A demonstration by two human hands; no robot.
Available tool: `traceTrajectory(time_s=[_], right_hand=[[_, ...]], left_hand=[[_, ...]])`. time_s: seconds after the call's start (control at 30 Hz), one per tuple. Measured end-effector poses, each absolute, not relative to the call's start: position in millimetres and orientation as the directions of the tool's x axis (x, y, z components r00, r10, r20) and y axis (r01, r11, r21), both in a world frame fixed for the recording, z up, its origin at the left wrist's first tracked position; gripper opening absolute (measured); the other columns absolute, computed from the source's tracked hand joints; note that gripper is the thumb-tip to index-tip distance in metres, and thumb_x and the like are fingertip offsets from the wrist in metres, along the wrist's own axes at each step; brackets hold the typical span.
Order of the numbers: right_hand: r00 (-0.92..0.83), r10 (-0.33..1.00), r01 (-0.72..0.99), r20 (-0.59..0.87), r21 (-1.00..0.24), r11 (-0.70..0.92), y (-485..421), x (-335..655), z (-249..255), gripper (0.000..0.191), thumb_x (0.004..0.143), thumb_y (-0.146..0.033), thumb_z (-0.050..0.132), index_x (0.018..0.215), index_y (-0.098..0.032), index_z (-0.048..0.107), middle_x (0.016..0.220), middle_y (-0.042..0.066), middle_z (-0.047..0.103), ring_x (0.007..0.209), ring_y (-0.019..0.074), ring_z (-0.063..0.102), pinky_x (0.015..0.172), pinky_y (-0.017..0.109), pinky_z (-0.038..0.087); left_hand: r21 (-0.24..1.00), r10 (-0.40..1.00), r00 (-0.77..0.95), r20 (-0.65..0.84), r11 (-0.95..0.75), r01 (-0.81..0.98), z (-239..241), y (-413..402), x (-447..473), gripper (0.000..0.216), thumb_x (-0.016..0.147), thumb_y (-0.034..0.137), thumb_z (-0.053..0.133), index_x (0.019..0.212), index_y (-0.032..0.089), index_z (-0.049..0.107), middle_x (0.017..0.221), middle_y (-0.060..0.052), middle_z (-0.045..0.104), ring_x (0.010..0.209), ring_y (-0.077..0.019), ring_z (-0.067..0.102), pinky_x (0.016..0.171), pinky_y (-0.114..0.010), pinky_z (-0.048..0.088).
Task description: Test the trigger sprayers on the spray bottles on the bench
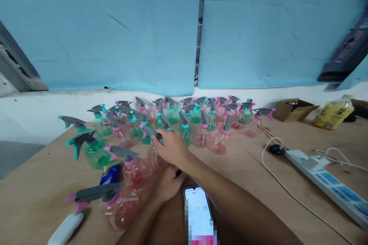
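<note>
My right hand (171,146) reaches forward and left over the wooden table (247,168), its fingers closed round the grey trigger head (152,132) of a clear pink spray bottle (155,159). My left hand (169,183) lies just below, partly under my right forearm, curled against the bottom of that same bottle. Its fingertips are hidden. Several pink and green spray bottles (201,120) with grey heads stand and lie in a crowd behind and to the left. A phone (199,214) with a lit screen rests close to me between my arms.
A white power strip (330,183) with a plugged charger (313,162) and loose cables lies at the right. A small cardboard box (293,109) and a yellow bottle (333,114) sit at the far right. A white tube (66,227) and a blue packet (110,172) lie near left.
</note>
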State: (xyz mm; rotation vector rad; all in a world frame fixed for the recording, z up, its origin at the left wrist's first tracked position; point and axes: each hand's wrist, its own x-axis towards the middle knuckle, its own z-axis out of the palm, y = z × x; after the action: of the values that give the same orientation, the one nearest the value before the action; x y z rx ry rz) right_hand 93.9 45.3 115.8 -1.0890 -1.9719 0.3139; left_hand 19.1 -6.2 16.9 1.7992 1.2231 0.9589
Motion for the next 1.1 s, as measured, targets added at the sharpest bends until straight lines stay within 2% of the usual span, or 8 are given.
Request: traceTrajectory(time_s=[0.2, 0.33, 0.43, 0.57, 0.73, 0.83, 0.97, 1.1], right_hand=[[-0.172, 0.781, 0.503, 0.600, -0.628, 0.593, 48.6, 122.7, 110.4, 0.022, 0.092, -0.037, 0.053, 0.095, -0.022, 0.069, 0.068, -0.001, 0.066, 0.055, 0.0132, 0.053, 0.057, 0.025, 0.034], [-0.068, 0.791, 0.485, 0.608, -0.673, 0.558, 52.2, 148.8, 106.7, 0.023, 0.092, -0.038, 0.052, 0.096, -0.022, 0.069, 0.066, -0.002, 0.063, 0.056, 0.0125, 0.052, 0.058, 0.025, 0.036], [0.003, 0.767, 0.467, 0.642, -0.679, 0.566, 57.1, 165.4, 100.2, 0.024, 0.090, -0.036, 0.053, 0.097, -0.020, 0.069, 0.071, -0.001, 0.064, 0.061, 0.0132, 0.053, 0.061, 0.025, 0.039], [0.044, 0.744, 0.361, 0.667, -0.705, 0.611, 64.4, 178.9, 84.5, 0.023, 0.088, -0.033, 0.055, 0.098, -0.017, 0.069, 0.079, 0.002, 0.067, 0.069, 0.0149, 0.058, 0.066, 0.026, 0.044], [0.029, 0.740, 0.241, 0.672, -0.723, 0.647, 68.4, 184.9, 64.2, 0.022, 0.087, -0.034, 0.058, 0.099, -0.018, 0.068, 0.089, 0.005, 0.070, 0.085, 0.0193, 0.064, 0.080, 0.032, 0.050], [0.047, 0.749, 0.145, 0.661, -0.747, 0.649, 69.3, 184.9, 56.9, 0.022, 0.086, -0.036, 0.061, 0.098, -0.018, 0.066, 0.087, 0.005, 0.069, 0.082, 0.0188, 0.064, 0.078, 0.031, 0.051], [-0.070, 0.812, -0.011, 0.579, -0.814, 0.580, 70.3, 184.8, 56.8, 0.029, 0.081, -0.038, 0.068, 0.103, -0.019, 0.064, 0.088, 0.004, 0.067, 0.076, 0.0169, 0.062, 0.068, 0.028, 0.050], [-0.294, 0.781, -0.108, 0.551, -0.831, 0.546, 71.0, 188.4, 65.4, 0.027, 0.081, -0.030, 0.066, 0.106, -0.022, 0.067, 0.098, 0.004, 0.066, 0.086, 0.0172, 0.062, 0.075, 0.029, 0.050]], left_hand=[[0.866, 0.927, 0.368, 0.080, -0.247, 0.435, 21.0, -6.5, 20.6, 0.026, 0.088, 0.031, 0.052, 0.077, 0.016, 0.069, 0.072, -0.001, 0.068, 0.068, -0.0154, 0.057, 0.066, -0.025, 0.040], [0.862, 0.917, 0.398, 0.032, -0.227, 0.453, 24.7, -7.7, 19.2, 0.025, 0.087, 0.034, 0.053, 0.074, 0.016, 0.065, 0.066, 0.001, 0.062, 0.065, -0.0137, 0.054, 0.063, -0.024, 0.035], [0.877, 0.923, 0.383, 0.043, -0.219, 0.428, 20.7, -6.1, 16.3, 0.031, 0.087, 0.036, 0.052, 0.063, 0.017, 0.053, 0.059, 0.003, 0.053, 0.061, -0.0122, 0.048, 0.061, -0.024, 0.032], [0.899, 0.941, 0.336, 0.043, -0.184, 0.398, 13.1, -2.6, 13.2, 0.034, 0.084, 0.031, 0.050, 0.056, 0.019, 0.037, 0.053, 0.006, 0.041, 0.055, -0.0104, 0.040, 0.058, -0.024, 0.028], [0.896, 0.954, 0.295, 0.046, -0.170, 0.410, 14.7, -1.5, 13.8, 0.033, 0.080, 0.028, 0.048, 0.052, 0.020, 0.033, 0.051, 0.006, 0.035, 0.054, -0.0103, 0.037, 0.056, -0.025, 0.025], [0.895, 0.956, 0.289, 0.043, -0.166, 0.415, 17.6, -1.6, 14.8, 0.033, 0.081, 0.030, 0.048, 0.052, 0.020, 0.034, 0.051, 0.006, 0.036, 0.054, -0.0107, 0.037, 0.056, -0.025, 0.025], [0.897, 0.957, 0.289, 0.040, -0.162, 0.411, 18.7, -1.5, 15.1, 0.034, 0.082, 0.032, 0.049, 0.053, 0.020, 0.034, 0.051, 0.006, 0.036, 0.054, -0.0108, 0.036, 0.056, -0.025, 0.025], [0.897, 0.956, 0.291, 0.027, -0.151, 0.414, 18.1, -1.9, 14.8, 0.036, 0.083, 0.037, 0.050, 0.055, 0.020, 0.036, 0.053, 0.006, 0.038, 0.055, -0.0108, 0.037, 0.057, -0.025, 0.026]])
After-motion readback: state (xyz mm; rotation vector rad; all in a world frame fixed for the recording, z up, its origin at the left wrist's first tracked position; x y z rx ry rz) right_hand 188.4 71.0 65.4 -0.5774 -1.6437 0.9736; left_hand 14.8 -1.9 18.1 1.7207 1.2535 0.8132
